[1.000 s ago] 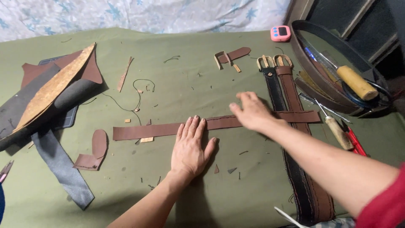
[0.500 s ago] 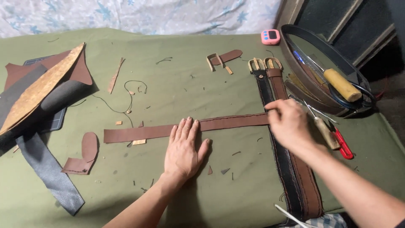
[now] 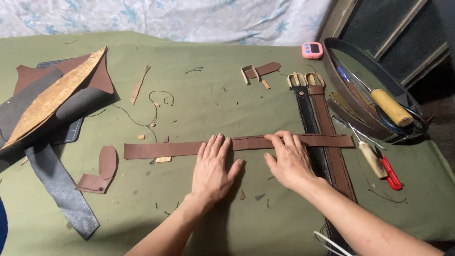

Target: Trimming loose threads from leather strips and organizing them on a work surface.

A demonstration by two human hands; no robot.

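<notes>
A long brown leather strap [image 3: 161, 150] lies flat across the green cloth [image 3: 208, 95], its right end crossing two belts. My left hand [image 3: 213, 168] rests flat on the strap near its middle, fingers spread. To its right, my right hand [image 3: 290, 159] presses flat on the strap, fingers together. A black belt [image 3: 309, 114] and a brown belt [image 3: 327, 114] with brass buckles run toward me under the strap's right end.
Leather scraps and a cork sheet [image 3: 52, 99] pile up at the left, with a grey strip [image 3: 59, 189] below. A round tray [image 3: 374, 90] with tools sits at the right, beside an awl [image 3: 372, 159], a red tool [image 3: 391, 173] and a pink timer [image 3: 312, 49].
My right hand has slid from the strap's right end back left along it, close beside the left hand. The left hand stays flat on the strap.
</notes>
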